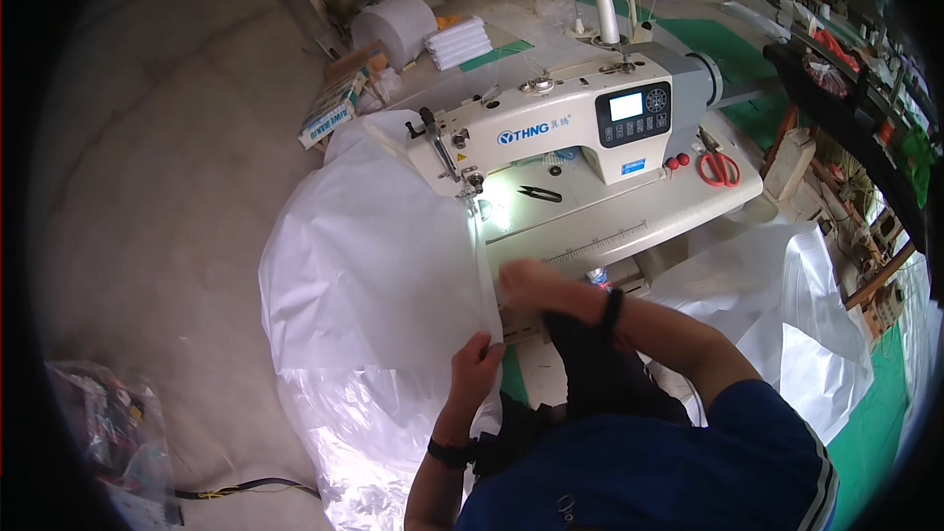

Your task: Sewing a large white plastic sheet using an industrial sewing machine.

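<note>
A large sheet of white plastic film [369,275] hangs over the left of the sewing machine's bed and falls toward my lap. Its right edge runs under the lit needle area of the white sewing machine [551,103]. My left hand [475,369] is closed on that edge, thumb on top, below the table. Farther up, my right hand [531,285] is curled into a fist at the table's front edge, beside the film. It is slightly blurred, and what its fingers hold is hidden. Black thread snips [541,195] lie on the bed right of the needle.
Orange-handled scissors [720,169] and two small red balls [678,161] lie at the table's right. A white thread cone [607,18] stands behind the machine. More white film [777,295] hangs at right. Beyond are a large white roll [395,28] and stacked white material [458,43].
</note>
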Demonstrator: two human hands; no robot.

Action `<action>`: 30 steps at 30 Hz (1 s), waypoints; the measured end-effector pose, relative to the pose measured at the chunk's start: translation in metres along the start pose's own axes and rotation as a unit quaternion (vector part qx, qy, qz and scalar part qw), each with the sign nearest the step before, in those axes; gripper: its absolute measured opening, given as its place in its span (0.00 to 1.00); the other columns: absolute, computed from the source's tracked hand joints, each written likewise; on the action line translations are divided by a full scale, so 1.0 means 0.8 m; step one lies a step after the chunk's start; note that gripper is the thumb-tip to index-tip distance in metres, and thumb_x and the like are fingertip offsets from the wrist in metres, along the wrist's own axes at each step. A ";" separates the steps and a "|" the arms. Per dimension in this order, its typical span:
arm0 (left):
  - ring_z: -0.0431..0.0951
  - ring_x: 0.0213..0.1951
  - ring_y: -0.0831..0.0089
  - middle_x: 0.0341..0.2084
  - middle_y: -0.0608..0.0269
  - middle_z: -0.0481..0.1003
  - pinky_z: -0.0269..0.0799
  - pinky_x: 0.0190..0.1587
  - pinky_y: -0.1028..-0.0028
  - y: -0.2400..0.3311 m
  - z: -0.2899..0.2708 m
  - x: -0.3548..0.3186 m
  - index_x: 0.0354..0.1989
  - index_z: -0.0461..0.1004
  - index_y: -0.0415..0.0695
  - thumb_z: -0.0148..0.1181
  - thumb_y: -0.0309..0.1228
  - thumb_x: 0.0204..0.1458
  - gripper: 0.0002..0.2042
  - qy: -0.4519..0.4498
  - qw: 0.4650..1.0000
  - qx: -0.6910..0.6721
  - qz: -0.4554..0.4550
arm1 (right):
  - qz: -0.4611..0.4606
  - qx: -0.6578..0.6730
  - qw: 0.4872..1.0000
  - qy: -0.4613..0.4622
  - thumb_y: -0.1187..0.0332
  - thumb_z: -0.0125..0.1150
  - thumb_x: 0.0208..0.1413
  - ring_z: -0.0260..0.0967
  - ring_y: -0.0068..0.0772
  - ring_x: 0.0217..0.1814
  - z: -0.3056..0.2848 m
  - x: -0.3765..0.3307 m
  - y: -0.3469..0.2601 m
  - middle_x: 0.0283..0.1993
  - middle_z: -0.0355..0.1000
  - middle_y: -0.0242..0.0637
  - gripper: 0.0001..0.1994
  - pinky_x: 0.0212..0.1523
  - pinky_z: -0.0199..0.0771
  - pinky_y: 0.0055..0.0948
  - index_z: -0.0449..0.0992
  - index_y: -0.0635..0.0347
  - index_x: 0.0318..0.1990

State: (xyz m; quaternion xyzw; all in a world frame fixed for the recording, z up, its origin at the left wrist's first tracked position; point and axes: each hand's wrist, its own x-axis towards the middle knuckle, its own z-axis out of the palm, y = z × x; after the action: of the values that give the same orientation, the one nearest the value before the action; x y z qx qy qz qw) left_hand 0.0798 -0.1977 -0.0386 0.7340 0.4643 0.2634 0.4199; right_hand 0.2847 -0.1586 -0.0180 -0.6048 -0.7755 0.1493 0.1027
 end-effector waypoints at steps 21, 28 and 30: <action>0.75 0.26 0.63 0.20 0.51 0.73 0.69 0.33 0.68 0.006 0.014 0.054 0.33 0.73 0.35 0.54 0.30 0.48 0.10 0.015 0.998 0.016 0.053 | 0.188 -0.006 0.976 0.110 0.72 0.54 0.46 0.77 0.39 0.30 0.029 0.043 -0.042 0.33 0.75 0.52 0.24 0.26 0.75 0.33 0.64 0.81 0.50; 0.70 0.47 0.54 0.44 0.49 0.70 0.64 0.49 0.57 0.021 -0.054 0.066 0.50 0.70 0.44 0.59 0.33 0.46 0.20 0.074 0.910 0.340 0.226 | 0.183 -0.005 0.973 0.138 0.74 0.52 0.46 0.76 0.39 0.26 0.040 0.025 -0.055 0.24 0.75 0.44 0.27 0.24 0.74 0.32 0.59 0.82 0.54; 0.60 0.57 0.52 0.55 0.53 0.62 0.55 0.55 0.47 0.028 -0.083 0.084 0.57 0.65 0.52 0.62 0.35 0.43 0.28 0.129 0.829 0.495 0.224 | 0.182 -0.014 0.973 0.138 0.74 0.53 0.45 0.76 0.39 0.25 0.043 0.027 -0.050 0.24 0.75 0.44 0.28 0.23 0.74 0.31 0.59 0.82 0.54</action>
State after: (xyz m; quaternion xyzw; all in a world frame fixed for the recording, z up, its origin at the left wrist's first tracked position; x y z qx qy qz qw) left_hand 0.0674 -0.1169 0.0139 0.8869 0.4050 0.1771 -0.1341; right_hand 0.2313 -0.1501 -0.0363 -0.7522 -0.6325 0.0699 0.1709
